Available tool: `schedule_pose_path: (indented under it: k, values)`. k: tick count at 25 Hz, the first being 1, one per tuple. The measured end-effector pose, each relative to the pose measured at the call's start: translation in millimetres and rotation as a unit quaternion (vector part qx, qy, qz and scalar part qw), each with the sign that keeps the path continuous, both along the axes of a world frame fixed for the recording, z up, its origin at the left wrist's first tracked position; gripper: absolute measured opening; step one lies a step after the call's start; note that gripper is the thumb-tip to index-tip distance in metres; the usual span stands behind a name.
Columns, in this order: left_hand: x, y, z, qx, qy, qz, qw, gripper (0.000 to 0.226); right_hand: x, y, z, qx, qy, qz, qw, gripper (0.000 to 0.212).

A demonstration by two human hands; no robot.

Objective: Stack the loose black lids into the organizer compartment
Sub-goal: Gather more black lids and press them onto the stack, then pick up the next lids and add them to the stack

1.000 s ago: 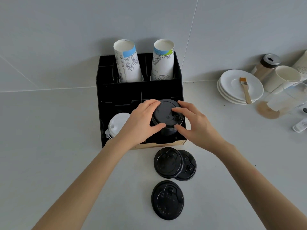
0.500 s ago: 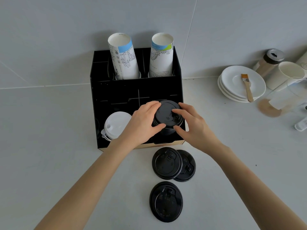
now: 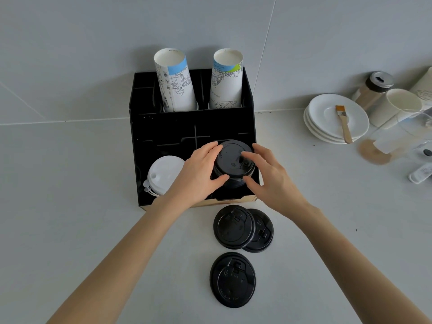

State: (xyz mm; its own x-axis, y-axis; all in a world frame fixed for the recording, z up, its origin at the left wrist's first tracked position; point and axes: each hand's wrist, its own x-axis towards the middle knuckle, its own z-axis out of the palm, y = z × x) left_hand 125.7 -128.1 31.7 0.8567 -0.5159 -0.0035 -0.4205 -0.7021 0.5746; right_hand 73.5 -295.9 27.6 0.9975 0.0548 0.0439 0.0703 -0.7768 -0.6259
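A pale grey counter [image 3: 70, 206] filled the near and middle view, smooth and matte under soft, even light that cast only faint shadows. Behind it rose a wall [image 3: 93, 43] of large grey tiles, their thin joints running diagonally at the far left and nearly upright at the far right. A light seam [image 3: 70, 120] marked where wall met counter. At the right stood a stack of white saucers [image 3: 327, 127] with a small brush [image 3: 343, 122] lying on top, beside a dark-lidded jar [image 3: 374, 90], a white cup [image 3: 397, 106] and what seemed a clear pitcher [image 3: 411, 129], partly cut off.
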Motion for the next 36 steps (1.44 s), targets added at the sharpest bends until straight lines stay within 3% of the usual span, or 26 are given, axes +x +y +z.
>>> schedule_pose_path:
  k: [11, 17, 23, 36]
  values:
    - [-57, 31, -7, -0.067, 0.014, 0.007, 0.998, 0.050, -56, 1, -3, 0.008, 0.022, -0.001, 1.000, 0.042]
    - [-89, 30, -37, -0.036, 0.057, -0.010, 0.998, 0.052, -80, 11, -28, 0.012, 0.078, 0.031, 0.996, 0.043]
    - [-97, 22, -60, 0.057, 0.126, -0.013, 0.990, 0.069, -89, 14, -48, 0.022, 0.111, 0.041, 0.993, 0.052]
    - [-105, 17, -66, 0.049, 0.113, -0.007, 0.992, 0.073, -92, 16, -54, 0.039, 0.083, 0.018, 0.996, 0.051]
